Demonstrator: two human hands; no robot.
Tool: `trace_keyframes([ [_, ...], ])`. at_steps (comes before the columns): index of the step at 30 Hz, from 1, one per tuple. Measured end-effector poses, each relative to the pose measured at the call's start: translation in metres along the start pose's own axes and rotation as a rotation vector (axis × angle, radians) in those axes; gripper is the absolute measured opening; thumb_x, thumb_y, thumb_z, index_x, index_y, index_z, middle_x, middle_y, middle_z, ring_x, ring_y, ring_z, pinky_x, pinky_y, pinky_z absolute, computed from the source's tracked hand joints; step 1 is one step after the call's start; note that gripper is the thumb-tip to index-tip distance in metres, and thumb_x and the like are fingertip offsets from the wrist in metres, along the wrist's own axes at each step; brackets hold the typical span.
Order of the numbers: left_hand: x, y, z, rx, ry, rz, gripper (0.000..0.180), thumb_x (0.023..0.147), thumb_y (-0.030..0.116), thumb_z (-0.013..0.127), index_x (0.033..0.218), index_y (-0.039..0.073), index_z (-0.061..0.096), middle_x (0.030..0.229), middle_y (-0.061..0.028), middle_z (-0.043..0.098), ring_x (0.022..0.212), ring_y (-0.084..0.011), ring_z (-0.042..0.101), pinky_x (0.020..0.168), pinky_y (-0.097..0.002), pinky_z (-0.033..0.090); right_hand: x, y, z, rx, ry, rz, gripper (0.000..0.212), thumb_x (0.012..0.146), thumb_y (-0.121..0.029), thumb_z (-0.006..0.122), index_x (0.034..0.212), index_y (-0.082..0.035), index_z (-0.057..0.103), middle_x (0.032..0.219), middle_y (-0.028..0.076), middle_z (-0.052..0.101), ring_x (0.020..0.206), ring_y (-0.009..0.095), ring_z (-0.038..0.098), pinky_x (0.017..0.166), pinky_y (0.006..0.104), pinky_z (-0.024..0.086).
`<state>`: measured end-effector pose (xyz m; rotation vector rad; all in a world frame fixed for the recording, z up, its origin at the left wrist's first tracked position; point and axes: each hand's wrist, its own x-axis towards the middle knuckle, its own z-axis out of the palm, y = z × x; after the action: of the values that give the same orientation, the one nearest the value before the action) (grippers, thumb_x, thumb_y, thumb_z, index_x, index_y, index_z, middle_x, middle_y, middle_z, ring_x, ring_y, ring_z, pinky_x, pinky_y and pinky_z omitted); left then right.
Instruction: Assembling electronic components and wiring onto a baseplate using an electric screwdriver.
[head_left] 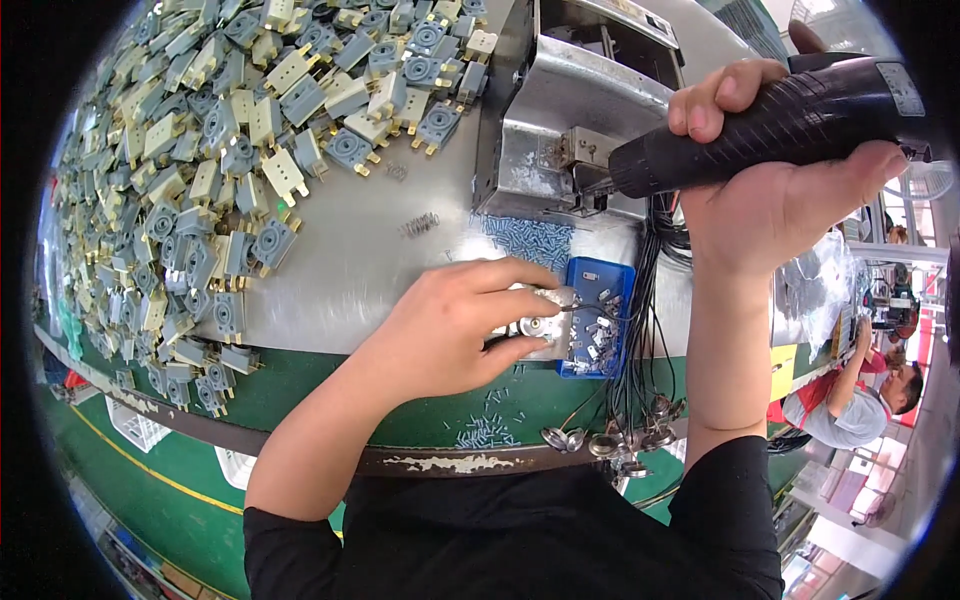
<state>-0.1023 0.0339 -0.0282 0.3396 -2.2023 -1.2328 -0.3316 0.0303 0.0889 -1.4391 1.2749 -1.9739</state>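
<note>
My right hand [755, 205] is raised at the right and wrapped round a black electric screwdriver [770, 128]. Its tip points left, close to the front of a metal screw feeder [572, 95]. Down at the bench, my left hand [450, 325] has its fingers and thumb closed on a small metal-and-grey part [537, 326], partly covered by the fingers. Right beside that part stands a blue tray [630, 275] holding small metal pieces. A thin dark wire runs across the tray to the part. Loose small screws [535, 240] lie between the feeder and the tray.
A large heap of grey and cream switch-like housings [240, 130] fills the left. Two springs [420, 224] lie on the metal sheet. More screws [487, 432] are on the green bench edge. Black cables [655, 300] with round metal ends hang at right. A co-worker [845, 405] sits far right.
</note>
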Motion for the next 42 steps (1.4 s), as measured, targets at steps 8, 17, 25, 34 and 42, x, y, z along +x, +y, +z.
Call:
trace_keyframes([
  [8, 0.002, 0.0, -0.002, -0.01, -0.004, -0.002, 0.032, 0.075, 0.009, 0.087, 0.105, 0.007, 0.077, 0.117, -0.0098, 0.075, 0.099, -0.0315, 0.074, 0.083, -0.0399, 0.06, 0.002, 0.007, -0.007, 0.259, -0.111, 0.001, 0.106, 0.087, -0.096, 0.034, 0.136, -0.003, 0.046, 0.081, 0.009, 0.055, 0.062, 0.022, 0.054, 0.063, 0.0407, 0.048],
  [17, -0.003, 0.0, 0.001, -0.013, -0.001, -0.014, 0.034, 0.078, 0.013, 0.085, 0.11, 0.007, 0.075, 0.121, -0.0103, 0.074, 0.103, -0.0327, 0.074, 0.087, -0.0416, 0.06, -0.015, -0.012, 0.009, 0.031, -0.128, 0.098, 0.106, 0.088, -0.095, 0.036, 0.141, -0.004, 0.047, 0.08, 0.009, 0.055, 0.062, 0.022, 0.055, 0.062, 0.0398, 0.047],
  [25, -0.002, -0.002, -0.002, -0.03, -0.019, -0.046, 0.031, 0.079, 0.012, 0.083, 0.108, 0.003, 0.074, 0.121, -0.0103, 0.073, 0.105, -0.0333, 0.072, 0.087, -0.0411, 0.059, -0.051, -0.064, 0.034, 0.392, -0.266, 0.425, 0.123, 0.072, -0.107, 0.036, 0.111, 0.008, 0.055, 0.079, 0.013, 0.061, 0.06, 0.024, 0.063, 0.059, 0.0368, 0.054],
  [34, -0.01, -0.006, 0.001, -0.028, 0.0, -0.051, 0.03, 0.08, 0.017, 0.084, 0.103, 0.002, 0.073, 0.119, -0.0113, 0.072, 0.102, -0.0365, 0.07, 0.085, -0.0434, 0.057, -0.069, -0.057, 0.05, 0.357, -0.314, 0.345, 0.128, 0.071, -0.107, 0.037, 0.121, 0.011, 0.05, 0.079, 0.013, 0.061, 0.06, 0.024, 0.063, 0.059, 0.0371, 0.055],
  [42, -0.014, -0.007, 0.001, 0.022, 0.017, -0.045, 0.029, 0.084, 0.026, 0.081, 0.107, 0.01, 0.077, 0.115, -0.0033, 0.073, 0.101, -0.0309, 0.072, 0.086, -0.0431, 0.058, -0.075, -0.05, 0.054, 0.328, -0.334, 0.226, 0.133, 0.071, -0.106, 0.037, 0.13, 0.013, 0.045, 0.078, 0.013, 0.06, 0.061, 0.024, 0.063, 0.058, 0.0374, 0.056],
])
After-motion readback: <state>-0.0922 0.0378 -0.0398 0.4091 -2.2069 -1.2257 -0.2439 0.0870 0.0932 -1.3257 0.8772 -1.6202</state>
